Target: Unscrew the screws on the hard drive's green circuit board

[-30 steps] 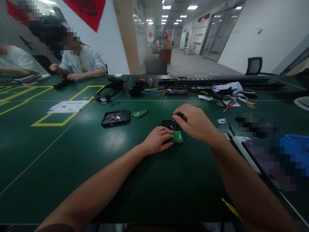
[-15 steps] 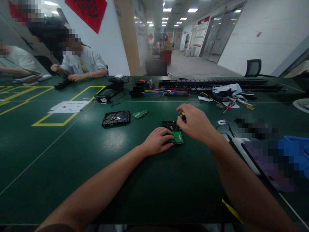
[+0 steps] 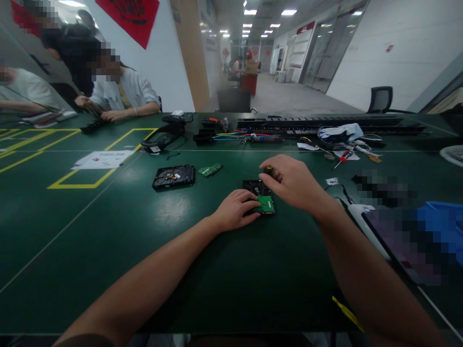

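My left hand [image 3: 236, 209] grips the left side of a hard drive [image 3: 267, 206], its fingers across the green circuit board and its thumb at the near edge. The drive lies flat on the green table, board side up, with its black casing bare at the far end. Above its far right part, my right hand [image 3: 294, 182] is closed around a screwdriver [image 3: 268, 170] with a yellow and black handle. The screwdriver's shaft and tip cannot be made out. Further left lie a second hard drive [image 3: 174, 177] and a loose green circuit board [image 3: 210, 169].
Along the far edge lie long black rails [image 3: 318, 125], coloured wires and tools. On the right are a red-handled screwdriver [image 3: 345, 156], a white-edged device [image 3: 369, 231] and a blue bin [image 3: 441, 226]. Co-workers sit at the far left, past a paper sheet [image 3: 103, 159].
My right hand has shifted slightly left with the screwdriver, and its fingers have turned around the handle. My left hand and the hard drive have stayed put.
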`<state>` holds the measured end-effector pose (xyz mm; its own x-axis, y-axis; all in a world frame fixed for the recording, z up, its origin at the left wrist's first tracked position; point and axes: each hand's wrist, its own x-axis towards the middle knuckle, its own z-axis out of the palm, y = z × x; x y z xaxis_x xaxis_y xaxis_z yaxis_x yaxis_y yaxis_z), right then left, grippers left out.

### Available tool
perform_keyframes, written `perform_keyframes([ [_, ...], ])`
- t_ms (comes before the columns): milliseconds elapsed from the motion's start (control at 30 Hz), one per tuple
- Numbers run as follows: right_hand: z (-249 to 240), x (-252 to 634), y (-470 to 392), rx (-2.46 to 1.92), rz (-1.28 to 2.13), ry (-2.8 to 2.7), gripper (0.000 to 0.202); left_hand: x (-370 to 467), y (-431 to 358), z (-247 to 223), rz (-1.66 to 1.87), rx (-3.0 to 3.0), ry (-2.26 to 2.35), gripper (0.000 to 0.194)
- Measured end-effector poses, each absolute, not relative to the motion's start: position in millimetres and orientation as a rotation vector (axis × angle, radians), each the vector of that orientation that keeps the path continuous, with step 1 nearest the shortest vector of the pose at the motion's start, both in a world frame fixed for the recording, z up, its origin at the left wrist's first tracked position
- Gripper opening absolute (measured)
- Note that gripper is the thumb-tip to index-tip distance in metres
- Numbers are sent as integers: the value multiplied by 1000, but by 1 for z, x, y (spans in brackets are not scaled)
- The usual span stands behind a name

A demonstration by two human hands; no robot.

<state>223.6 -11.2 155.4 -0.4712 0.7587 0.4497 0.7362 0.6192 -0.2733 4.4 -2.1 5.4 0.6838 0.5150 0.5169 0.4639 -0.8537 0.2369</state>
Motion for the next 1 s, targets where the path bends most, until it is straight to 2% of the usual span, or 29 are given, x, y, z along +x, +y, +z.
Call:
perform_keyframes([
  [200, 154, 219, -10, -1286, -2, -2311, 8, 4, -1, 3, 902, 2802, 812, 32],
  [367, 150, 219, -10, -1291, -19, -2303, 32, 4, -1, 4, 898, 2801, 825, 34],
  [500, 147, 220, -9, -1293, -79, -2364, 20, 5, -2, 5, 908, 2802, 825, 32],
  [833, 151, 218, -12, -1360, -81, -2355, 33, 4, -1, 4, 922, 2801, 810, 32],
  [1000, 148, 218, -9, -1292, -48, -2270, 23, 4, -1, 4, 913, 2791, 807, 32],
])
